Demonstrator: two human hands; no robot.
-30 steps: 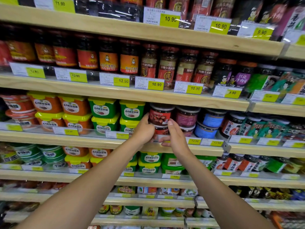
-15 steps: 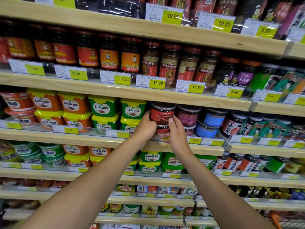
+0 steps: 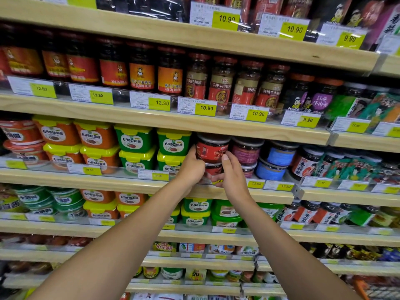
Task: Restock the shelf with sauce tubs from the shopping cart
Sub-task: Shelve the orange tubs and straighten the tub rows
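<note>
1. The top red tub (image 3: 211,148) stood on the lower red tub (image 3: 213,169). Together they made a two-high stack at the front of a wooden shelf (image 3: 121,180).
2. The left hand (image 3: 191,167) lay just left of the top red tub and slightly below it. Its fingers were curled round the left side of the lower red tub, and one digit reached up along the top red tub's left wall.
3. The right hand (image 3: 231,176) sat below and to the right of the top red tub. Its thumb tip touched that tub's lower right edge, and its fingers were curled in across the front of the lower red tub.
4. Both hands were therefore closed narrowly on the stack, with the lower red tub clasped between them. How far the fingers wrapped behind it could not be seen.
5. Touching the left of the top red tub were green tubs (image 3: 173,144) with yellow lids, stacked two high. Orange tubs (image 3: 95,135) of the same shape stood further left.
6. Just right of the top red tub stood a purple-labelled tub (image 3: 245,151), also on top of another, and blue tubs (image 3: 280,154) stood beyond it.
7. Above the top red tub, on the next shelf up, stood a row of tall sauce jars (image 3: 220,87).
8. Below and right of the top red tub, a yellow price tag (image 3: 255,184) reading 12.90 was fixed to the shelf's front rail.
</note>
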